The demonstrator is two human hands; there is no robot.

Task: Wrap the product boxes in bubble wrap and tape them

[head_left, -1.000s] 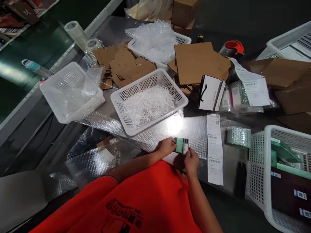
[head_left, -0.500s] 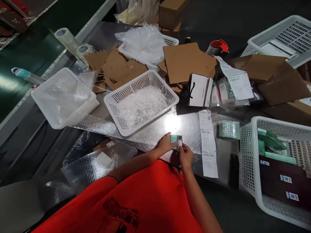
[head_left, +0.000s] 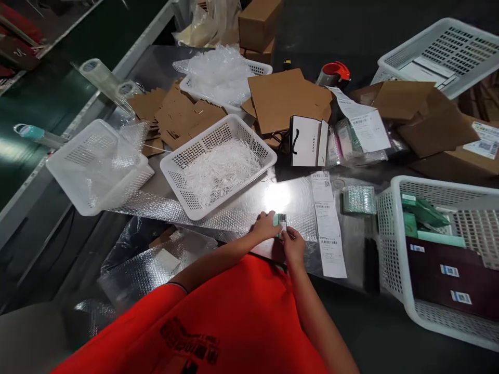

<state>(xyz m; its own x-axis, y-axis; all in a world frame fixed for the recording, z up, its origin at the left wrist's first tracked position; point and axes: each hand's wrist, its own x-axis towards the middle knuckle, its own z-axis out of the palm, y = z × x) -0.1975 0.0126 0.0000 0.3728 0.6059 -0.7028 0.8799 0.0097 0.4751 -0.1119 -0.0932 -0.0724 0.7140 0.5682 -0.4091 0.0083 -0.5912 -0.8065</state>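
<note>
Close to the table's front edge, both hands are on a small green box [head_left: 276, 220] with a white printed label [head_left: 283, 219] on its right side. My left hand [head_left: 265, 227] wraps its left side and hides part of the green face. Against the lower right, by the label, the fingers of my right hand [head_left: 293, 246] are closed. The underside of the box is hidden. Bubble wrap [head_left: 241, 218] lies on the metal table to the left of the hands, and a strip of printed labels [head_left: 328, 226] lies to their right.
Beyond the hands stands a white basket [head_left: 195, 213] of shredded paper. A bubble-wrapped bundle [head_left: 359, 200] and a basket [head_left: 407, 291] of green and dark boxes are at right. Farther back are a white paper bag [head_left: 307, 141], cardboard sheets [head_left: 288, 101] and a tape dispenser [head_left: 333, 74].
The whole view has shifted slightly. My left hand's fingers now cover more of the green box, so less of its face shows. Both hands stay on it.
</note>
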